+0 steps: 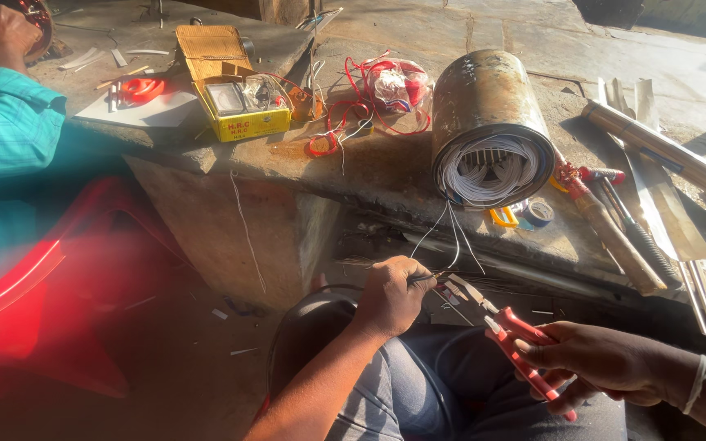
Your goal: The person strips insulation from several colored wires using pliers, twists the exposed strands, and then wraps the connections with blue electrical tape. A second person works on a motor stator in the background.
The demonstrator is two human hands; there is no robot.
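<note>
My left hand (389, 296) pinches thin white wires (451, 233) that hang down from the motor stator (490, 124), a rusty metal cylinder lying on its side on the stone bench (369, 175). White winding leads fill the open end of the cylinder. My right hand (606, 359) grips red-handled pliers (525, 343), whose jaws point up-left toward the wire ends beside my left fingers. Both hands are over my lap, below the bench edge.
A yellow open box (234, 102) with small parts, red wire coils in a clear bag (386, 90), tape rolls (537, 212), a wooden-handled tool (614, 237) and metal rods (663, 147) lie on the bench. Another person in a teal shirt (2, 122) sits left on a red chair (34, 286).
</note>
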